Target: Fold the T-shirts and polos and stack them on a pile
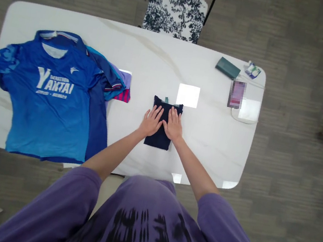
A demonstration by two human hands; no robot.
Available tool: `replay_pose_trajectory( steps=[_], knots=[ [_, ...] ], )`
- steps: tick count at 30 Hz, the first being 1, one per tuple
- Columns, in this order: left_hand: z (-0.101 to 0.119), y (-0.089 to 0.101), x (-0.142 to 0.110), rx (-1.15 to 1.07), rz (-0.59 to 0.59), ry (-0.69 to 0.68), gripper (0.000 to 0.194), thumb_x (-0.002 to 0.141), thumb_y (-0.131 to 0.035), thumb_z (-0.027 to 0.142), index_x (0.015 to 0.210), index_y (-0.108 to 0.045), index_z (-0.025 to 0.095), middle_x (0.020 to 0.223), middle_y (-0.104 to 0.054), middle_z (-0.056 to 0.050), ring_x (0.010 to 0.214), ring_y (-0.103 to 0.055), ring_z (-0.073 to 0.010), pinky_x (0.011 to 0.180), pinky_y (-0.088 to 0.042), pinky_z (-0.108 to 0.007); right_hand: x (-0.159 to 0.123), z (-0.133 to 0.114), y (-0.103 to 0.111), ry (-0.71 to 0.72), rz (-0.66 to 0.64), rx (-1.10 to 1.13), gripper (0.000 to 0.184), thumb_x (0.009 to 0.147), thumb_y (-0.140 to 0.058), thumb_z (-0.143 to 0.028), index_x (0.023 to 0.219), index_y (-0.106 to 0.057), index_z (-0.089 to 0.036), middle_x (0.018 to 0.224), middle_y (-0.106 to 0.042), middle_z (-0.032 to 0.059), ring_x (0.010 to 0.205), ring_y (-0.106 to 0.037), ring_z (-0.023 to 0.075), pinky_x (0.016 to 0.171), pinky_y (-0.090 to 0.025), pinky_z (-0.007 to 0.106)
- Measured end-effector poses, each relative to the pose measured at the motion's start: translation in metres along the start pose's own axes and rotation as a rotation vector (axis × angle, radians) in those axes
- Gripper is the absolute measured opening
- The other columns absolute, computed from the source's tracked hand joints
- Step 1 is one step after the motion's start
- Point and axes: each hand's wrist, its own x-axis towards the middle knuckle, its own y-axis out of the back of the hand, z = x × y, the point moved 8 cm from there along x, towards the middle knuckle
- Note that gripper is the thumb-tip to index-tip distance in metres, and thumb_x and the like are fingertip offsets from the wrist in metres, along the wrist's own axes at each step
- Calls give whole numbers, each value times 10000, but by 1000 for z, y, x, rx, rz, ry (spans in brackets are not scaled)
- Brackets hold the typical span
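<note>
A dark navy garment (158,139), folded into a small rectangle, lies on the white table in front of me. My left hand (151,122) rests flat on its left half, fingers spread and pointing away from me. On the right half lies my right hand (173,125), also flat with fingers stretched out. The two thumbs nearly meet in the middle. A small greenish tag or strip shows at the garment's far edge. To the left, a blue jersey (51,115) with white lettering is spread out on top of other shirts.
The white marble-look table (205,153) has rounded corners. At its far right are a dark green case (227,67), a small packet (253,70), a blurred-out phone (236,94) and a white cable. A chair (176,12) with a tree pattern stands beyond the far edge.
</note>
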Motion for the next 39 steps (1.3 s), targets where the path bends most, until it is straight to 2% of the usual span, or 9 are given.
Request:
replay_pose_trajectory(
  steps=[2,5,9,13,17,22,29,34,39],
  knots=[
    [-8,23,-33,11,92,81,783,1213,-449,338,1974,-349,182,2032,-331,-164,1945,-169,-346,1568,-195,-650,-8,-22,-5,-11,31,-28,884,1266,-421,-423,2012,-77,-97,2095,-107,161,1973,-59,337,1618,-46,669],
    [-29,47,-113,0,202,187,737,1214,-462,336,1932,-396,182,1968,-448,-203,1925,-256,-343,1541,-291,-626,-13,-49,-26,-67,41,-65,957,1255,-476,-460,2017,2,-134,2095,-112,150,1972,-68,353,1613,-91,700],
    [-64,36,-245,-17,137,231,744,1224,-471,407,1953,-340,331,1904,-556,-153,1884,-378,-302,1511,-389,-596,-12,-55,-50,-120,-22,-121,919,1263,-451,-484,2023,-44,-164,2090,-159,128,1967,-123,329,1612,-141,682],
    [-98,18,-361,13,83,410,965,1109,-577,471,1943,-143,690,1916,-562,78,1842,-438,-259,1492,-437,-569,-26,-26,-38,-82,-3,-108,866,1255,-472,-489,2009,-204,-161,2087,-173,119,1966,-132,318,1617,-105,660],
    [-103,19,-430,63,47,573,1095,1008,-604,510,1887,-18,798,1904,-536,184,1803,-477,-237,1444,-486,-544,-66,32,-1,-94,74,-35,819,1252,-474,-470,1982,-302,-141,2065,-254,175,1955,-191,349,1599,-121,719],
    [-90,17,-451,239,-117,660,1184,888,-731,516,1843,-122,858,1861,-512,224,1794,-460,-232,1402,-520,-523,-144,136,53,-245,141,-135,804,1243,-475,-484,1949,-374,-114,2045,-311,215,1937,-255,360,1584,-182,722],
    [-69,6,-426,389,-324,608,1070,825,-799,510,1753,-416,879,1794,-569,221,1773,-489,-212,1371,-544,-502,-244,284,121,-460,111,-244,819,1237,-437,-510,1957,-370,-126,2060,-262,212,1951,-204,360,1580,-191,718],
    [-56,0,-408,403,-347,535,1012,779,-837,510,1728,-589,755,1717,-718,99,1700,-628,-290,1346,-571,-514,-258,320,139,-449,47,-232,829,1227,-487,-530,1959,-371,-160,2072,-231,195,1962,-148,350,1582,-161,731],
    [-57,-1,-402,332,-258,498,715,982,-683,453,1696,-728,456,1712,-768,-71,1660,-695,-268,1301,-604,-459,-264,317,141,-409,5,-240,925,1189,-586,-611,1959,-363,-149,2070,-190,247,1959,-136,414,1562,-179,765]
  ],
)
